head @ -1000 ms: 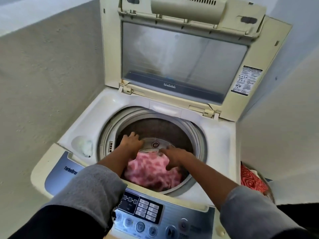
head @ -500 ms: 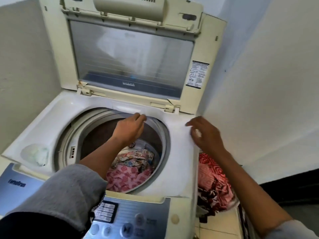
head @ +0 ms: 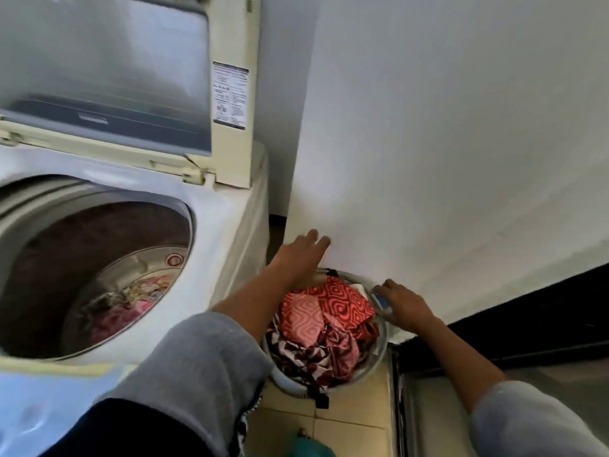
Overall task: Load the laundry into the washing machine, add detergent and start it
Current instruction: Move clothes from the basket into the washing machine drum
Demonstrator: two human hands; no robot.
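basket (head: 379, 359) (beside washer (head: 230, 225)), wall (head: 461, 159) behind

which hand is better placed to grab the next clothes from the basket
Probably the left. The left hand hangs open over the far edge of the basket, right beside the red patterned cloth. The right hand sits on the basket's rim by a blue object, so it seems to be steadying.

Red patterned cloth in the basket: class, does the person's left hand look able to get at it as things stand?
Probably yes. The left hand hovers open just above the basket, the red patterned cloth lies uncovered on top of the pile, and nothing sits between them. The right hand is off at the far rim.
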